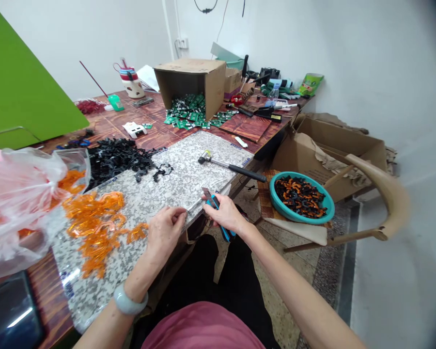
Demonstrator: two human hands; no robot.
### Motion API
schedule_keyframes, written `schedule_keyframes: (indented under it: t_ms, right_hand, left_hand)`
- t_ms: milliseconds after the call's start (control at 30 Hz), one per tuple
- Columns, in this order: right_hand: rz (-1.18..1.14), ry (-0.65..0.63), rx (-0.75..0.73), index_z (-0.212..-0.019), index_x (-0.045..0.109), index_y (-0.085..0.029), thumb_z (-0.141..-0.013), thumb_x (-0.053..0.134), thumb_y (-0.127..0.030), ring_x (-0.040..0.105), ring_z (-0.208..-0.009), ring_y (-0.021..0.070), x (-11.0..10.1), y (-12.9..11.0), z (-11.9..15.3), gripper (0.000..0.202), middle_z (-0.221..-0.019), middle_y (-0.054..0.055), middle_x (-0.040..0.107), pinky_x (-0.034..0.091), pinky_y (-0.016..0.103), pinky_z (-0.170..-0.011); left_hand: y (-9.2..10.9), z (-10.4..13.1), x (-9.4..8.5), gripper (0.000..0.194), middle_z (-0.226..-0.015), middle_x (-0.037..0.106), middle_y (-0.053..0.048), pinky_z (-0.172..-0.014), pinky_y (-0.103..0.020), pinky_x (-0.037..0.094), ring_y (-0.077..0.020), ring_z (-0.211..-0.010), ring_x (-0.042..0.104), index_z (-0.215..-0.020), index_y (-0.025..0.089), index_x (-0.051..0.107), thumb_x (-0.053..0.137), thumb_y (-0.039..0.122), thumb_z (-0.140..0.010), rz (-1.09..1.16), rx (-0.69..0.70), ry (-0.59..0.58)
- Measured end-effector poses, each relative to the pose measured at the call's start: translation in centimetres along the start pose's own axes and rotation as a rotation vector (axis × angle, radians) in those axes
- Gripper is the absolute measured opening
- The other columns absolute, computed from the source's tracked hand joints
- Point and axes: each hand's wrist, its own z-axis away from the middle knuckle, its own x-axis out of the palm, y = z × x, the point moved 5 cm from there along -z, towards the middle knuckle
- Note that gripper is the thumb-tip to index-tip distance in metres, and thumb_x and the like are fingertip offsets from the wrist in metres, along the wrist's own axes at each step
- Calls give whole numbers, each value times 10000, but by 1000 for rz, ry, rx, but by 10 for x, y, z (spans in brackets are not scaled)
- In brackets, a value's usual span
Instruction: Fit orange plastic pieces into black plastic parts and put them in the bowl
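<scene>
In my right hand [223,213] is a utility knife [227,235] with a blue and black handle, its wide blade pointing up and away over the table edge. My left hand [166,228] is pinched closed at the edge of the speckled grey board [181,186]. A thin pale strip [194,207] runs along that edge between both hands; whether my left fingers grip it is hard to see. Left of this hand lie translucent orange plastic parts [94,218]. Beyond them is a heap of black plastic parts [119,157]. A mallet [225,164] rests across the board's right side.
A teal basin [272,194] of mixed black and orange parts sits on a wooden chair [378,194] at right. Small green circuit boards spill from a cardboard box [214,87]. A plastic bag [18,194] and a dark phone [12,310] lie at left.
</scene>
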Motion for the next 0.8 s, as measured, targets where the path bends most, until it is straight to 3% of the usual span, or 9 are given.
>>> schedule_keyframes:
  t_ms: [200, 333, 500, 800]
  right_hand:
    - [241, 5, -26, -1017, 564, -175, -902, 413, -361, 619, -610, 156, -4, -17, 14, 266, -681, 10, 603, 433, 224, -557]
    - [440, -54, -37, -989, 553, -180, -921, 400, -384, 643, -786, 234, 7, -30, 29, 264, -796, 87, 662, 411, 282, -659]
    - [632, -139, -7, -1064, 532, -153, -941, 385, -335, 666, -855, 284, 24, -40, 39, 264, -907, 157, 689, 415, 311, -689]
    - [844, -149, 57, -1111, 509, -127, -963, 344, -310, 669, -921, 313, 31, -51, 41, 287, -977, 174, 686, 463, 348, -733]
  left_hand:
    - [-3, 1, 1, 184, -698, 685, -40, -597, -269, 460, -180, -612, 634, -844, 147, 679, 544, 262, -799, 42, -43, 1]
    - [-1, 2, 2, 138, -721, 695, -48, -606, -272, 467, -188, -642, 648, -815, 153, 656, 545, 235, -801, 65, -51, 3]
    - [0, 3, 2, 105, -742, 694, -44, -611, -272, 475, -184, -655, 651, -793, 170, 639, 543, 210, -804, 88, -45, 2]
    - [1, 4, 0, 87, -727, 675, -36, -598, -271, 473, -180, -646, 636, -789, 169, 624, 540, 163, -809, 97, -30, 13]
